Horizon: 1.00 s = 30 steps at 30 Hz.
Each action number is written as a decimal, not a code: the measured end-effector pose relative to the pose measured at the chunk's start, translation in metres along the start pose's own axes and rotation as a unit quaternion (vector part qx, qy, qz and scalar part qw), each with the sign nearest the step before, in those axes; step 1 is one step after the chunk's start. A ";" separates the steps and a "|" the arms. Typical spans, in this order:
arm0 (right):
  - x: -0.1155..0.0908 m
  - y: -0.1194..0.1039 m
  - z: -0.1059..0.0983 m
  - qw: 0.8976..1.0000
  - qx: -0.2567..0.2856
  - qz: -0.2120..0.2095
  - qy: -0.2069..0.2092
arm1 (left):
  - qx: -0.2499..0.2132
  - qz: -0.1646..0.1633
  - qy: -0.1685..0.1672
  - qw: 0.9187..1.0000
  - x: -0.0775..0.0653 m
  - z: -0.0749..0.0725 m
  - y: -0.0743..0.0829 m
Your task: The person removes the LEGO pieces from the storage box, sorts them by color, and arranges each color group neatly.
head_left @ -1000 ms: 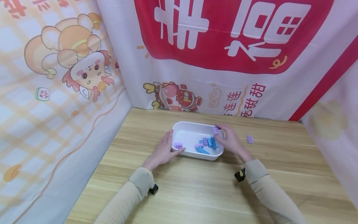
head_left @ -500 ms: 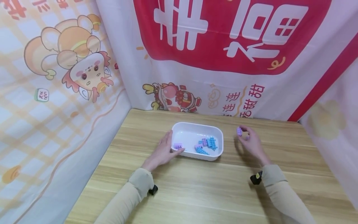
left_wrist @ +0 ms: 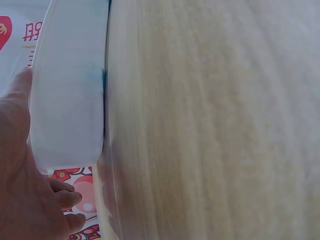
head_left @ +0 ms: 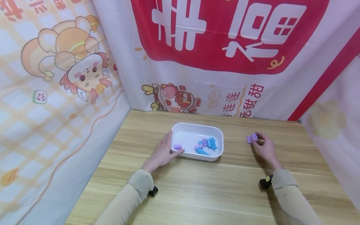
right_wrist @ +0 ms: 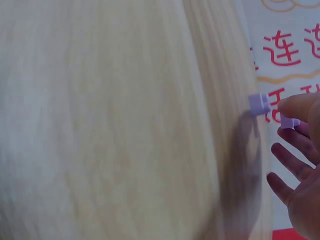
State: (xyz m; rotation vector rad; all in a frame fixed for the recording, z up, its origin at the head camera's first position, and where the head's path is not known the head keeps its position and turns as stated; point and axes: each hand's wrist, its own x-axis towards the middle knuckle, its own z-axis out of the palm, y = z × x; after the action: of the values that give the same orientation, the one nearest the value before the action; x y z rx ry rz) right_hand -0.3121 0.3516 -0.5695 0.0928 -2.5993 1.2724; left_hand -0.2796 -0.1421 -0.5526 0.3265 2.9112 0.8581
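In the head view, my left hand (head_left: 159, 154) holds the left end of a white plastic tray (head_left: 197, 157). Its thumb lies over the near rim and its fingers run along the outer left side. On the right, my right hand (head_left: 266, 149) pinches a purple building block (head_left: 254, 137) between thumb and index finger. A second purple building block (head_left: 249, 139) is right beside it on the left. The right wrist view shows both the held block (right_wrist: 289, 121) and the other block (right_wrist: 258, 104), with the remaining fingers spread loosely.
Inside the tray are a purple block (head_left: 177, 146) at the left and several blue and purple blocks (head_left: 212, 143) at the right. The wooden table (head_left: 197, 193) ends at a printed cloth (head_left: 213, 72) behind and at the left.
My right hand has lifted the purple block from over the tray's right rim and carried it right, to beside the block on the table. My left hand stays at the tray.
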 end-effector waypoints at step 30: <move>0.000 0.000 -0.001 0.997 0.001 0.040 -0.060 | -0.004 -0.005 0.005 1.000 -0.005 -0.001 0.002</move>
State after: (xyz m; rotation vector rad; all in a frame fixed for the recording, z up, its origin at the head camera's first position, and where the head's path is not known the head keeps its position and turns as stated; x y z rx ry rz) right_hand -0.3122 0.3524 -0.5688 0.0690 -2.7296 1.3345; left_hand -0.2749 -0.1420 -0.5508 0.3081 2.9155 0.8721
